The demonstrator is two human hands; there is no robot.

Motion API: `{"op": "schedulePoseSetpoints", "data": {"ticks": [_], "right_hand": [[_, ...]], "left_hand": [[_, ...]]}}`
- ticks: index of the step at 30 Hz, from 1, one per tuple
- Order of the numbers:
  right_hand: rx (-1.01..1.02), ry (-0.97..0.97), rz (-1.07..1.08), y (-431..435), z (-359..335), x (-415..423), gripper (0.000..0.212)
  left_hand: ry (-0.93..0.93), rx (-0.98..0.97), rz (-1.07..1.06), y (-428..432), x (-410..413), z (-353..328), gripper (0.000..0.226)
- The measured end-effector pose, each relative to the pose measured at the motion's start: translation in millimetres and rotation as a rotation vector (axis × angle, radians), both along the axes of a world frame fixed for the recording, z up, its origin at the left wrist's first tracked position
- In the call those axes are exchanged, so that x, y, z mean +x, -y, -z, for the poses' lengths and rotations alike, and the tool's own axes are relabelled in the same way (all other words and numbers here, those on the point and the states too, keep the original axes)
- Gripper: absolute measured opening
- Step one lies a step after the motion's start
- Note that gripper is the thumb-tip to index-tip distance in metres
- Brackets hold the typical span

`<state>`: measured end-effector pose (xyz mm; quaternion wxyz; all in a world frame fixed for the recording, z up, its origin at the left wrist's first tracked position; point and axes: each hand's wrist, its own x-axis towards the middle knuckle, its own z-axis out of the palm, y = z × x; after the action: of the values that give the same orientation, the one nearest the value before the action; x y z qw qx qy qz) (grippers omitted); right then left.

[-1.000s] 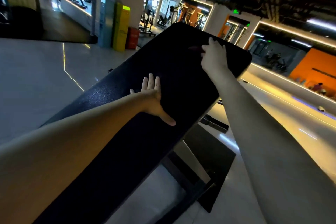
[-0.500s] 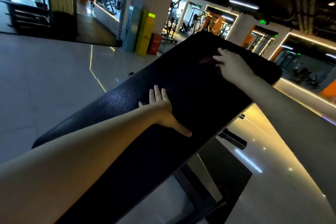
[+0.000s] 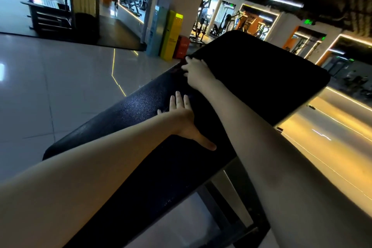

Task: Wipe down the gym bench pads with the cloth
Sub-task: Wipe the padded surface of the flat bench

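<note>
Left hand (image 3: 182,116) lies spread flat on the bench pad (image 3: 261,86); right hand (image 3: 196,72) covers the dim cloth (image 3: 176,69), its grip unclear.

Dim gym, ceiling strip lights, floor glare, wide-angle edge warp, bkgd soft

black pebbled bench pad (image 3: 261,86), yellow cabinet (image 3: 172,35)

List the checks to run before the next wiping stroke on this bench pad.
1. Left hand flat on the bench pad, fingers straight: ok.
2. Right hand on the pad near its left edge: ok.
3. Cloth under the right hand: cannot tell, too dark.
4. Right hand's grip: cannot tell.
5. Pad's far end probably within the right arm's reach: ok.
</note>
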<state>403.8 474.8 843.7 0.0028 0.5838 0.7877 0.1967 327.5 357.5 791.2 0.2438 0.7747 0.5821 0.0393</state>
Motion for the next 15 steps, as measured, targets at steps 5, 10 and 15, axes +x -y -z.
{"op": "schedulePoseSetpoints", "data": {"ticks": [5,10,15], "right_hand": [[-0.116,-0.019,-0.136,4.1,-8.2,34.1,0.045],[0.044,-0.220,0.099,-16.5,-62.6,100.7,0.060],[0.194,-0.138,0.240,-46.1,-73.9,83.0,0.048]], "left_hand": [[-0.010,-0.016,0.011,-2.0,-0.9,-1.6,0.165],[-0.029,-0.029,0.028,-0.1,-1.4,-4.3,0.163],[-0.042,-0.032,0.035,-3.1,-1.2,-4.3,0.164]]}}
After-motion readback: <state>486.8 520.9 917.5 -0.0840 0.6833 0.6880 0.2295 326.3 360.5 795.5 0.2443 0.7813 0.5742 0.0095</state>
